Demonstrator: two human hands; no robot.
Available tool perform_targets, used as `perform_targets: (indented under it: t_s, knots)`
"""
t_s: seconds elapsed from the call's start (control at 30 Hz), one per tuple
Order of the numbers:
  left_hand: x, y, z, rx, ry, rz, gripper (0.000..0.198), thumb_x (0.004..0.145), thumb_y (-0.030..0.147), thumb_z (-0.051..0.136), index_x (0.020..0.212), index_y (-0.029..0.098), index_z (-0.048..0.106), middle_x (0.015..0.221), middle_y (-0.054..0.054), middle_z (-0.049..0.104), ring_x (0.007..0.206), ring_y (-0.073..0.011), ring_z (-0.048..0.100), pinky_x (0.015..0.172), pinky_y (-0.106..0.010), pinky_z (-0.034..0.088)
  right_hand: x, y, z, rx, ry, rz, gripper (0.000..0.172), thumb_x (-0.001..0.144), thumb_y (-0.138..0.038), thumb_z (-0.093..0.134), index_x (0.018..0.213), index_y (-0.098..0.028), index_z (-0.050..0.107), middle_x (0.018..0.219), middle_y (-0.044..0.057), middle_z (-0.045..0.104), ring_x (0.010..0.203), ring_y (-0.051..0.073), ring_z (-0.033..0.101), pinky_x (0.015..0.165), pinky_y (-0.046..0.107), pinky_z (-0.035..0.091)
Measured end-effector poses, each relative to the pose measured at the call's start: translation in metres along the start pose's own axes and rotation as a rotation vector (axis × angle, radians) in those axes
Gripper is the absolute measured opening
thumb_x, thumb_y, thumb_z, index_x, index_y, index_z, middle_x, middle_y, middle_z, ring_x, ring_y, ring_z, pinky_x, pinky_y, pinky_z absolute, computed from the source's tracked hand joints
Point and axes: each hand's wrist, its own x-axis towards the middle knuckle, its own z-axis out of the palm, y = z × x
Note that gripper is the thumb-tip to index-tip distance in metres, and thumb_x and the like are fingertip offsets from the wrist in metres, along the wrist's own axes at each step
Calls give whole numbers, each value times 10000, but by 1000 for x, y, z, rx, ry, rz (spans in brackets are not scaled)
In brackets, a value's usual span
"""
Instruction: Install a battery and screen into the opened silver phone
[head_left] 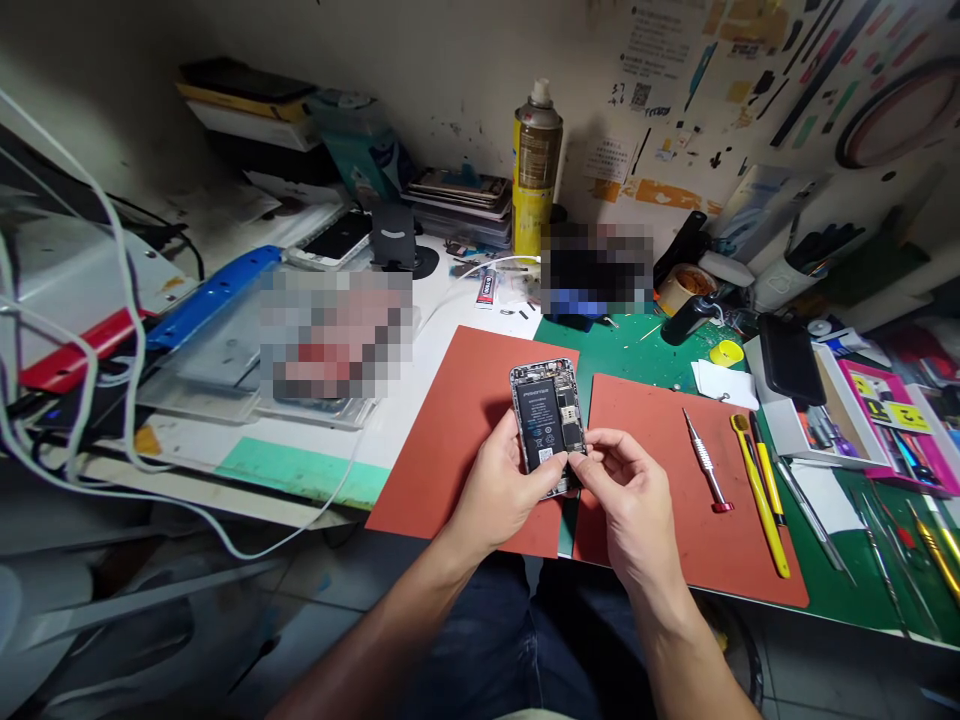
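Observation:
An opened smartphone point(546, 425) with its black battery and circuit board bare is held up over the gap between two mats. My left hand point(504, 485) grips it along the left edge, thumb lying across its lower face. At the lower right side, the fingers of my right hand point(624, 480) are closed against the phone, thumb and index pinched at its edge; whether a small part sits between them cannot be made out. A screwdriver point(702, 460) with a red end lies on the right mat, beside a yellow brush point(761, 500).
Two reddish-brown mats point(442, 430) lie on the bench. A yellow spray can point(536, 170) stands behind. Tweezers point(881, 560) and a white box of tools point(814, 400) are at right. White cables point(97, 350) hang at left; part of the bench is pixelated.

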Motion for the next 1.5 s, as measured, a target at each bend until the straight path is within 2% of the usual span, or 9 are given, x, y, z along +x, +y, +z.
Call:
perform_targets:
  t_s: [0.3, 0.9, 1.03, 1.17, 1.33, 1.5]
  knots:
    - [-1, 5, 1, 16, 9, -17, 390, 802, 220, 830, 1144, 172, 650, 1002, -51, 799, 834, -178, 759, 731, -271, 647, -2, -4, 0, 22, -26, 0, 240, 839, -373, 883, 980, -205, 787, 776, 3, 680, 703, 150, 641, 656, 263, 591]
    - [-1, 3, 0, 9, -6, -17, 412, 824, 221, 830, 1187, 165, 644, 1093, -81, 795, 968, -213, 771, 796, -289, 655, -1, 2, 0, -2, 3, -15, 241, 845, -360, 892, 991, -203, 781, 889, 28, 746, 727, 128, 646, 670, 228, 579]
    - [-1, 2, 0, -13, -22, -52, 441, 833, 244, 839, 1210, 170, 622, 1108, -89, 785, 929, -222, 770, 730, -315, 681, -2, 0, 0, 15, -4, -6, 264, 830, -372, 901, 991, -197, 786, 865, 28, 742, 704, 137, 647, 658, 250, 601]
    - [-1, 2, 1, -28, -26, -64, 441, 832, 245, 839, 1203, 168, 614, 1036, -74, 779, 865, -214, 761, 669, -316, 686, -2, -2, 1, 20, -11, -15, 252, 831, -372, 898, 981, -197, 794, 824, 23, 732, 691, 144, 649, 643, 257, 606]
    - [-1, 2, 2, -32, -9, -58, 428, 819, 230, 842, 1182, 163, 625, 1050, -78, 784, 842, -191, 758, 691, -297, 680, 0, -2, 1, 31, -10, -15, 235, 828, -360, 900, 970, -203, 798, 820, 20, 739, 683, 141, 656, 642, 257, 615]
    - [-1, 1, 1, -29, -13, -69, 456, 816, 254, 853, 1202, 170, 626, 1115, -95, 789, 909, -223, 770, 703, -323, 684, -2, 0, 0, 9, 1, -8, 248, 833, -365, 896, 989, -202, 792, 829, 20, 732, 681, 141, 655, 652, 267, 617]
